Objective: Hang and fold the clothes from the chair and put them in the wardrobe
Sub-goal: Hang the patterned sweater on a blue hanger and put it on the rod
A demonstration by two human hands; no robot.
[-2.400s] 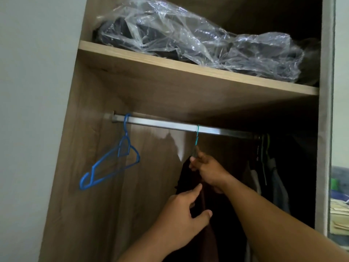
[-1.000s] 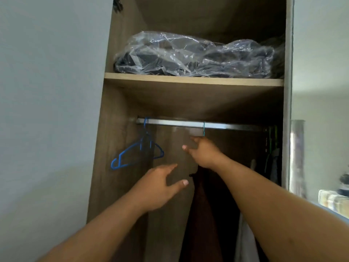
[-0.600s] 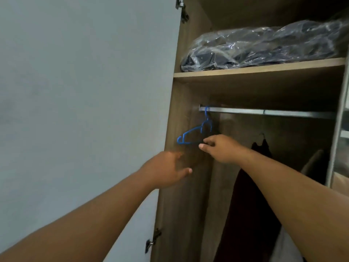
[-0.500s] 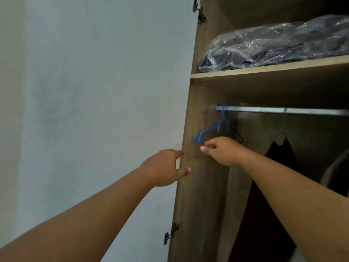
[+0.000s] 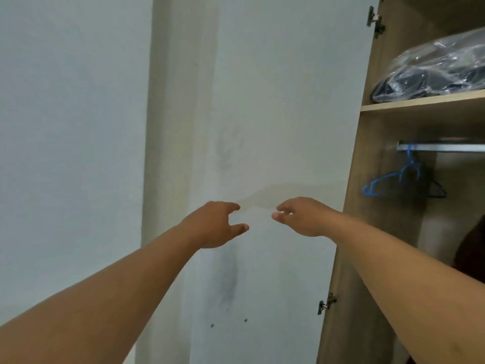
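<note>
The open wooden wardrobe [image 5: 372, 158] fills the right edge of the head view. An empty blue hanger [image 5: 385, 181] hangs at the left end of its metal rail [image 5: 443, 147]. A dark maroon garment [image 5: 472, 248] shows at the far right, mostly cut off by the frame edge. My left hand [image 5: 214, 224] and my right hand [image 5: 301, 215] are stretched out side by side in front of the white wall, left of the wardrobe. Both have loosely curved fingers and hold nothing. The chair is out of sight.
A clear plastic bag with dark clothes [image 5: 433, 67] lies on the wardrobe's upper shelf [image 5: 420, 103]. Door hinges [image 5: 325, 303] stick out from the wardrobe's left side panel. A white wall [image 5: 249, 101] with a pilaster stands straight ahead.
The view has swung left, away from the wardrobe interior toward the wall. My right hand let go of the hung garment's hanger and both hands moved left, empty.
</note>
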